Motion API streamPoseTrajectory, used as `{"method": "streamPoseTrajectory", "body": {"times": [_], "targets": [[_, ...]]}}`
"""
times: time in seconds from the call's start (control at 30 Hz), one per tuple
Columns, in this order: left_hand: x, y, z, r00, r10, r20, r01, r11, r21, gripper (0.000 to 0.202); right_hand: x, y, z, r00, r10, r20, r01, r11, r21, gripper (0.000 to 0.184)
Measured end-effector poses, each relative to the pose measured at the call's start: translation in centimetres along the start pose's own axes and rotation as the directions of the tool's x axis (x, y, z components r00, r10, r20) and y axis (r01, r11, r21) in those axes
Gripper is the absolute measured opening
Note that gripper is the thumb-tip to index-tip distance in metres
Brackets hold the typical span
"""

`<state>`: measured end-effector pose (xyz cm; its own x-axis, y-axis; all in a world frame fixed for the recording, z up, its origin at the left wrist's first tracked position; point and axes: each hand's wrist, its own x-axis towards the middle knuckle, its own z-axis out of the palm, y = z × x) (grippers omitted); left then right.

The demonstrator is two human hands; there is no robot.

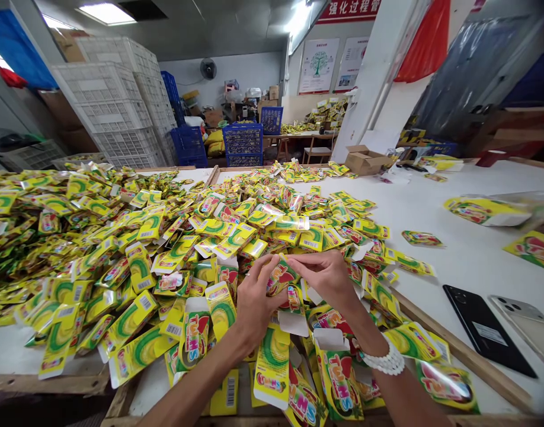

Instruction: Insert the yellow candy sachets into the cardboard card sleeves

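Both of my hands meet over a heap of small yellow and green printed cartons (pixel 196 332). My left hand (pixel 256 296) grips a small carton (pixel 281 277) with a red and rainbow-lettered face, fingers curled round its left side. At the top edge of that same carton, my right hand (pixel 328 279) pinches with thumb and fingertips; a white bead bracelet (pixel 384 356) circles this wrist. Open-flapped cartons, such as the one with "TWINS" lettering (pixel 338 379), lie just below my hands. What is inside the held carton cannot be seen.
To the right on the white table (pixel 414 273) lie a black phone (pixel 488 332), a pale phone (pixel 527 326) and a clear-wrapped pack (pixel 485 210). A wooden strip (pixel 463 350) runs along the heap's right side. Behind stand a cardboard box (pixel 365 160), blue crates (pixel 243 142) and stacked white crates (pixel 112 107).
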<state>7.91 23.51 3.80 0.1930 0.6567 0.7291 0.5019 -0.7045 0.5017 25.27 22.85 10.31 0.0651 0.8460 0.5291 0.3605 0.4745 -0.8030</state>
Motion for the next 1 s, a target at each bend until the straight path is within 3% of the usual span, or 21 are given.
{"method": "streamPoseTrajectory", "body": {"times": [0.17, 0.67, 0.8, 0.9, 1.0], "targets": [[0.1, 0.0, -0.3, 1.0, -0.028, -0.009, 0.028, 0.999, -0.018, 0.063, -0.2, 0.1, 0.1, 0.997, 0.045, 0.058, -0.047, 0.998, 0.033, 0.017], [0.0, 0.3, -0.4, 1.0, -0.03, 0.007, 0.03, 0.999, 0.019, 0.062, -0.6, 0.0, 0.8, 0.997, -0.072, 0.009, 0.073, 0.992, -0.102, 0.019], [-0.1, 0.1, -0.3, 0.999, -0.033, 0.026, 0.032, 0.998, 0.046, 0.061, -0.6, -0.1, 0.9, 0.995, -0.087, 0.042, 0.091, 0.991, -0.1, 0.023], [-0.1, -0.1, -0.1, 0.999, -0.026, 0.024, 0.025, 0.998, 0.051, 0.061, -0.6, -0.1, 0.9, 0.998, -0.047, 0.038, 0.05, 0.997, -0.066, 0.023], [0.0, -0.2, 0.2, 1.0, -0.026, -0.017, 0.027, 0.999, 0.041, 0.061, -0.8, 0.0, 1.3, 0.997, 0.077, 0.015, -0.077, 0.996, 0.039, 0.02]]}}
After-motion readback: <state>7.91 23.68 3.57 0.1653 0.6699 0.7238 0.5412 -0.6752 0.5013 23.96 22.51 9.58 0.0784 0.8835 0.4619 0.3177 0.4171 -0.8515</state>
